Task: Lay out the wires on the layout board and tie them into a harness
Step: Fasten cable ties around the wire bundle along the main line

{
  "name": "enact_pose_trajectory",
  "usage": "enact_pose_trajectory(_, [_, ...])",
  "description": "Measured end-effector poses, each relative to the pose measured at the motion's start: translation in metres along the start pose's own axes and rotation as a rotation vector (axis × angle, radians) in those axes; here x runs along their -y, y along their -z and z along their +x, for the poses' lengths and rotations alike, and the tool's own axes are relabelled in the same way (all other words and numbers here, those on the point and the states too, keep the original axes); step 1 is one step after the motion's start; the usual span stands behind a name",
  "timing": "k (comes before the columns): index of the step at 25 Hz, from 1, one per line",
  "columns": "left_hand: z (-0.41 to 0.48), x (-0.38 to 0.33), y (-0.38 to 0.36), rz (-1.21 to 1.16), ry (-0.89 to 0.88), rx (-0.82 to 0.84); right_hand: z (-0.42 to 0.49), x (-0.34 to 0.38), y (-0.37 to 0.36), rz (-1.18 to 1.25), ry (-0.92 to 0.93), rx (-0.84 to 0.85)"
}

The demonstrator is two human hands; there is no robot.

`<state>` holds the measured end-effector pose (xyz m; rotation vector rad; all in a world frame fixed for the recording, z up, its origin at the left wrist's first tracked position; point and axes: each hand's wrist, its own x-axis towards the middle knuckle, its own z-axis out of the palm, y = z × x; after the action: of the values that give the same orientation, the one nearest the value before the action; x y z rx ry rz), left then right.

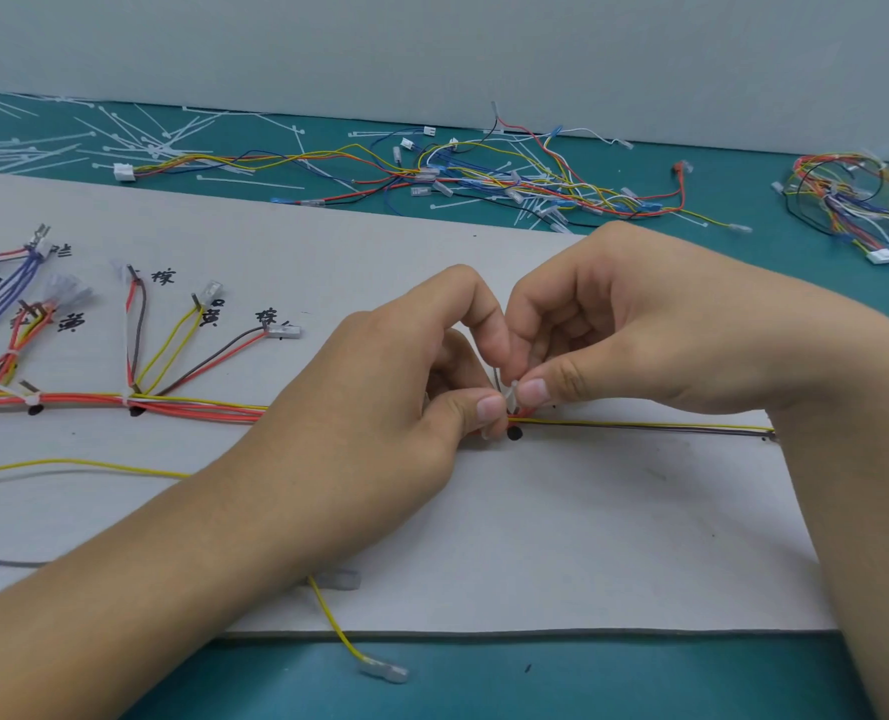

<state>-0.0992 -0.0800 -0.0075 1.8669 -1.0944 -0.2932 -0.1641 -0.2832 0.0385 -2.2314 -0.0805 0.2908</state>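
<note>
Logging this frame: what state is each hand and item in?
Left hand: pinches the cable tie.
Right hand: pinches the same cable tie.
Cable tie: at the wire bundle, whether locked is hidden.
Wire bundle: laid along the layout board, already tied further left.
Yellow wire: loose, trailing off the board's near edge.
Spare cable ties: scattered on the green mat.

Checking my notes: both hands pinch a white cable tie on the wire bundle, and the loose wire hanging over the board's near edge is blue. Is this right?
One mistake: the head view shows that the loose wire over the board edge is yellow, not blue. The left hand and right hand do pinch the white cable tie on the wire bundle.
</note>
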Motion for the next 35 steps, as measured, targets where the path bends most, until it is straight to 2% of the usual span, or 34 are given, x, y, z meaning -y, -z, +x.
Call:
enact_pose_trajectory(14, [0.0, 0.0, 0.0, -0.046, -0.031, 0.039, 0.0, 0.001, -0.004, -0.011, 0.004, 0.073])
enact_pose_trajectory(21, [0.0, 0.002, 0.0, -0.046, -0.036, -0.003, -0.001, 0.007, -0.005, -0.049, -0.051, -0.053])
enact_pose_trajectory(35, [0.001, 0.004, -0.001, -0.07, -0.017, -0.056, 0.001, 0.012, -0.008, -0.064, -0.014, -0.104])
